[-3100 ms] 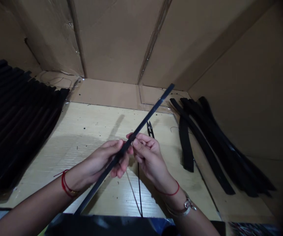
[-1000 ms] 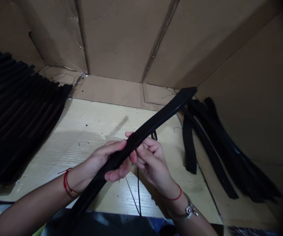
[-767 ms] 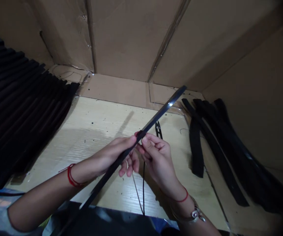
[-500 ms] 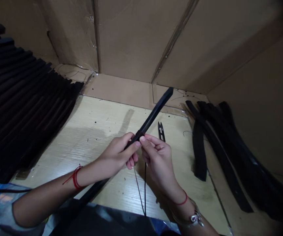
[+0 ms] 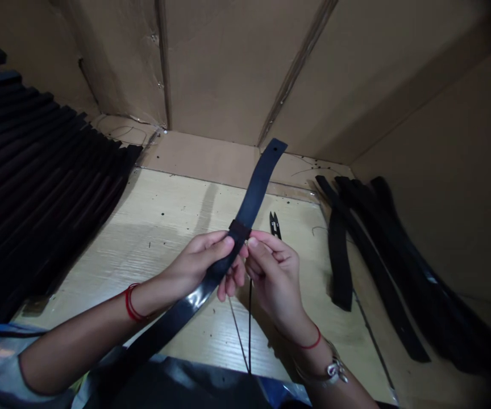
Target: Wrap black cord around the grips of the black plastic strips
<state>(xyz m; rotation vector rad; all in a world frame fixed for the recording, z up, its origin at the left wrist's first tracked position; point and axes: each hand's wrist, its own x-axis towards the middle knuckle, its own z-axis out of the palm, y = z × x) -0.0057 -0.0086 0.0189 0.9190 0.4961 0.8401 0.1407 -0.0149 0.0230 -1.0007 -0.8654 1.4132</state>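
1. Left hand (image 5: 198,264) is clamping the black strap (image 5: 259,183) between thumb and fingers, mid-length; right hand (image 5: 274,278) is pinching narrowly at its one small band (image 5: 239,230), one black thread (image 5: 250,324) hanging below.
2. Strap is flexing, light, soft, glossy and probably slippery; best hold is beside the band.
3. One pair of thread snips (image 5: 275,225) is lying on the wooden tabletop (image 5: 155,227).
4. Several loose straps (image 5: 373,255) are lying right, exact count unclear; many more are lying stacked (image 5: 45,187) left.

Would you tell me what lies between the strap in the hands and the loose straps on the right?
The head view shows small black snips on the wooden table between the held strap and the loose straps.
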